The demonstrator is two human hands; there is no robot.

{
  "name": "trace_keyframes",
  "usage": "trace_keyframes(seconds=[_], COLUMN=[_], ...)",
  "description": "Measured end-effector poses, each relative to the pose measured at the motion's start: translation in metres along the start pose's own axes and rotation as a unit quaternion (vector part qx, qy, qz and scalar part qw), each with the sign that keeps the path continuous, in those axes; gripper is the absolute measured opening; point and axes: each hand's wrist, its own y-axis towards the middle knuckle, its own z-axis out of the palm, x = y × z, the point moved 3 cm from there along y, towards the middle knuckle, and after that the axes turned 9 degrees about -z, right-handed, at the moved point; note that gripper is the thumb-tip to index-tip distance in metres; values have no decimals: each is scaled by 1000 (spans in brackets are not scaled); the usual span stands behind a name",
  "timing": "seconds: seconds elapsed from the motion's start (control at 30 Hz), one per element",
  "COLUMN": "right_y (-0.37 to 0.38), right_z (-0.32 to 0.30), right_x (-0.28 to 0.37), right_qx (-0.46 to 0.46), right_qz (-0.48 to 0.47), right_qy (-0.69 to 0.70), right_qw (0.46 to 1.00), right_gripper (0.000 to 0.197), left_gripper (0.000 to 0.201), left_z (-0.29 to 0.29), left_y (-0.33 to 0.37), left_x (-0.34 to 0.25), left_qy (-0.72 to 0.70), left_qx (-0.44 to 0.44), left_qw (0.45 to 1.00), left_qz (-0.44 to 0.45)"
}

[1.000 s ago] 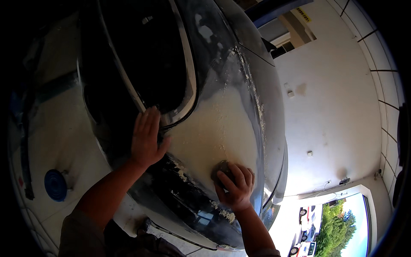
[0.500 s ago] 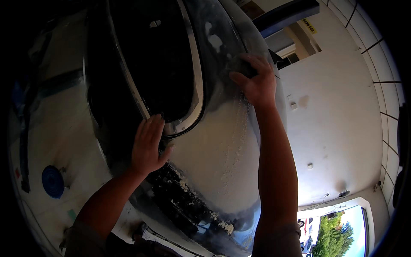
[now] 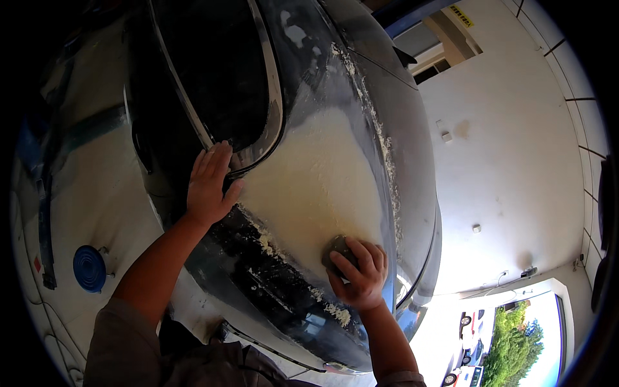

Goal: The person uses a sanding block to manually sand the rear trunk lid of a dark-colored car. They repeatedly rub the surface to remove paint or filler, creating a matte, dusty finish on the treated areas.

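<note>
A smooth cream filler patch (image 3: 316, 171) covers a dark car body panel (image 3: 387, 90) beside a side window. My right hand (image 3: 362, 277) grips a dark, rounded sanding pad (image 3: 334, 255), pressed against the near end of the patch. Fingers outstretched, my left hand (image 3: 209, 190) lies flat on the bodywork by the lower corner of the window's bright trim (image 3: 278, 106). Pale dust and crumbs (image 3: 336, 315) have gathered along the patch's left and near edges. Another line of crumbs (image 3: 387, 151) runs down its right side.
A blue round disc-shaped object (image 3: 89, 268) sits on the pale floor at left, with a cable (image 3: 45, 309) nearby. A white wall (image 3: 503, 161) rises to the right of the car. Beyond a bright doorway (image 3: 560, 322) at lower right are parked vehicles and trees.
My right hand has swept the sanding pad from the patch's far end down to its near end. The left hand stays at the trim corner; the whole view has shifted slightly.
</note>
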Motion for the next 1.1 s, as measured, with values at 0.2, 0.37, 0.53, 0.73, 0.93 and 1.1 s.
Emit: trace_keyframes(seconds=[0.2, 0.37, 0.53, 0.73, 0.93, 1.1], right_y=[-43, 103, 228, 230, 79, -27], right_z=[-6, 11, 28, 29, 0, -19], right_x=[2, -53, -124, -120, -51, -8], right_qx=[-10, -59, -124, -115, -71, -57], right_qz=[27, 18, 27, -7, -18, 9], right_qy=[-43, 9, 39, 42, 41, 46], right_qw=[999, 998, 991, 992, 996, 997], right_gripper=[43, 52, 51, 52, 51, 45], left_gripper=[76, 77, 75, 72, 72, 79], left_z=[6, -5, -4, -6, 0, -2], left_y=[-4, -6, -2, 1, -5, 15], left_x=[-6, 1, -4, -4, 6, 8], left_qy=[-5, -6, -27, -24, -7, -11], left_qx=[2, 10, 10, -1, 10, 60], left_qw=[1000, 1000, 1000, 1000, 1000, 998], left_qz=[2, 3, 10, 5, 1, 1])
